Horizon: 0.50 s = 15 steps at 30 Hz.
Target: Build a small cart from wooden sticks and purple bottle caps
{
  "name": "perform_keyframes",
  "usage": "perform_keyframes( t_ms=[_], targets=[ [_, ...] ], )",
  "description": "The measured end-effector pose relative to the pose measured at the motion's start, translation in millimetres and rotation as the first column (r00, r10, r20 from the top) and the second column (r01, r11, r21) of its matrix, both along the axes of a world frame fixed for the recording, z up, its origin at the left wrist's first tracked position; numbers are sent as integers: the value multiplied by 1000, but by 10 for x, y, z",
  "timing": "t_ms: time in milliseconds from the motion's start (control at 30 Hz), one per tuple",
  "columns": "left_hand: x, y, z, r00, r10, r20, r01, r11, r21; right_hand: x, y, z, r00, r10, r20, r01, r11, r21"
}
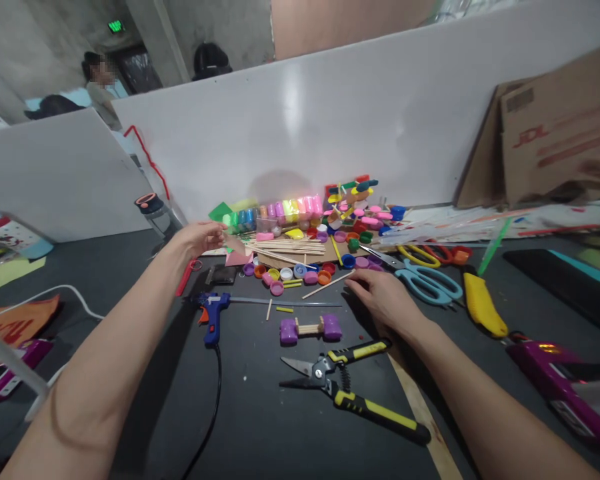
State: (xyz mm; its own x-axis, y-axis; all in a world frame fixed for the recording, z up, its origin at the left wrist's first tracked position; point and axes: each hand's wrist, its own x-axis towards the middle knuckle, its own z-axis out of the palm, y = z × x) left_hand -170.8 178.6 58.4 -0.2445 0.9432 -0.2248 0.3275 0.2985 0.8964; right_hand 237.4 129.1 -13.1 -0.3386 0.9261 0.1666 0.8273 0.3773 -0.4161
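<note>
My left hand (199, 241) reaches toward the back of the table, its fingers pinched together. A thin pinkish-brown flat patch shows by the fingertips, too blurred to tell whether it is held. My right hand (380, 297) rests low over the table, with thumb and fingers closed at the right end of a thin wooden stick (325, 286). Between the hands lie coloured bottle caps (300, 271) and a bundle of wooden sticks (290, 247). Nearer me sits a small piece with purple ends (331, 327) joined by short sticks. Open-bladed shears (320, 370) lie in front of it.
A blue glue gun (213, 317) trails its cord toward me. Blue-handled scissors (423, 280) and a yellow-handled cutter (483, 307) lie at right. Clay tubs (290, 212) line the white partition (330, 127). Cardboard (555, 133) leans back right. Beyond the partition is a person (100, 93).
</note>
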Motion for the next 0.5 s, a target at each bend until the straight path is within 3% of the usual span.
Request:
perform_keyframes(
  t_ms=[133, 267, 500],
  targets=[
    [75, -76, -123, 995, -85, -48, 88, 994, 68, -4, -8, 1, 1000, 8, -1, -8, 1000, 2],
    [88, -143, -265, 971, -144, -193, 165, 982, 97, 0, -5, 3, 1000, 7, 2, -7, 1000, 2],
    [-90, -358, -314, 901, -234, -364, 267, 963, 41, -10, -11, 8, 1000, 30, 3, -30, 1000, -6]
  ],
)
